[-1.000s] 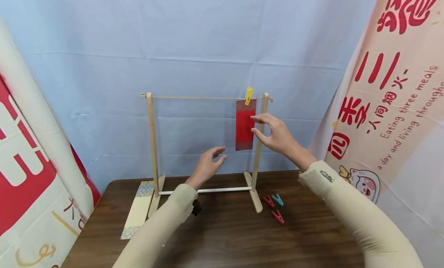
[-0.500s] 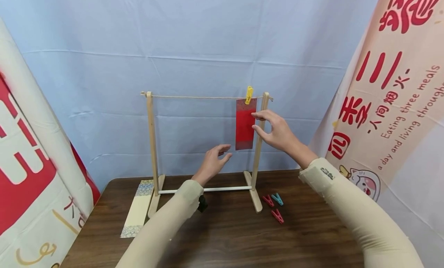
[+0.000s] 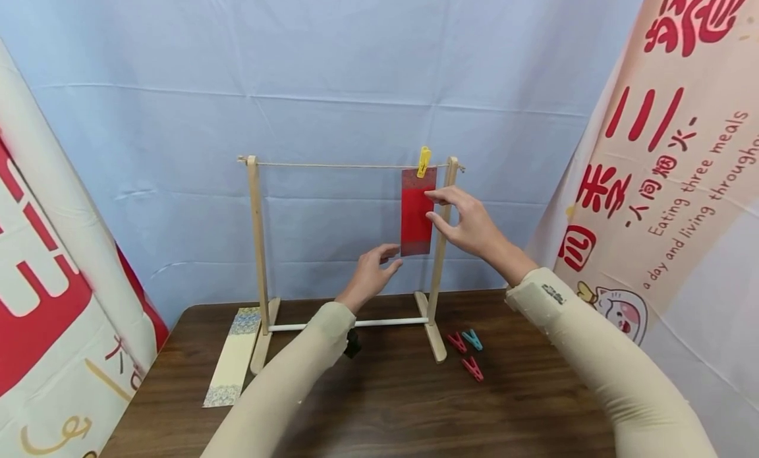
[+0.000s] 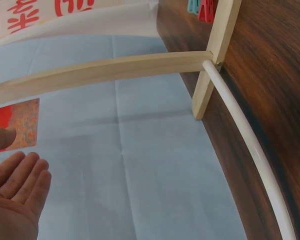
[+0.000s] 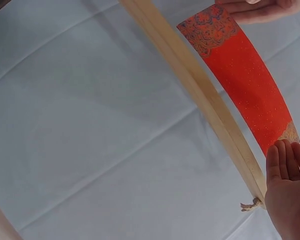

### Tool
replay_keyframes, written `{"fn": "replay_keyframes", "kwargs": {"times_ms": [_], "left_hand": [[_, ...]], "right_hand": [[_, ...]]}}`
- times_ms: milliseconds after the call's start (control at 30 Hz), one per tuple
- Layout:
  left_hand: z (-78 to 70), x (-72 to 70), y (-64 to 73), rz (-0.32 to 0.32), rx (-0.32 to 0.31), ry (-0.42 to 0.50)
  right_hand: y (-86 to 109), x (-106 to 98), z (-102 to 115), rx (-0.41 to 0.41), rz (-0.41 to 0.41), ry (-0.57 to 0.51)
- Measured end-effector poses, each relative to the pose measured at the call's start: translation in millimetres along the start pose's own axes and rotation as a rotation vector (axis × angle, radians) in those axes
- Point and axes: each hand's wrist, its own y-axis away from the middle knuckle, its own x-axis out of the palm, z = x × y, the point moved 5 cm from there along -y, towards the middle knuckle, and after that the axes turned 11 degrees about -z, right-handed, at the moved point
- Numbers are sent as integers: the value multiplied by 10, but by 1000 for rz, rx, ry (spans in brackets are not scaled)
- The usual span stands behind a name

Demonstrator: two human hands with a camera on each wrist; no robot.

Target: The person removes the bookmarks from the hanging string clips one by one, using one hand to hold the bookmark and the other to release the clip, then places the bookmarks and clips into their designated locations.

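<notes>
A red paper strip [image 3: 416, 214] with patterned ends hangs from the string [image 3: 332, 166] of a wooden frame [image 3: 257, 247], near its right post. One yellow clothespin [image 3: 423, 162] grips the strip's top edge on the string. My right hand [image 3: 468, 224] is at the strip's right edge, thumb and fingers apart; whether they touch the paper I cannot tell. My left hand [image 3: 370, 273] is by the strip's lower left corner, thumb apart from the fingers, holding nothing. In the right wrist view, the strip's patterned lower end [image 5: 210, 27] lies close to the left hand's fingers.
On the dark wooden table [image 3: 385, 405], two red clothespins [image 3: 472, 368] and a blue one [image 3: 472, 339] lie right of the frame. A cream paper strip [image 3: 232, 359] with patterned ends lies at its left foot. A white bar [image 3: 391, 322] joins the feet.
My left hand has moved right and slightly up, closer to the red strip's lower corner. The right hand stays by the strip's right edge almost unmoved.
</notes>
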Motion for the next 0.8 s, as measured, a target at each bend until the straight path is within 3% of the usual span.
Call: {"fn": "replay_keyframes", "kwargs": {"times_ms": [333,800], "left_hand": [[-96,45,-111,-12,9,37],[-144,68,-103,-34,10,49]], "right_hand": [[-91,-47,25,-26,-29,-6],[-276,-168,79,-42,-57,32]]}}
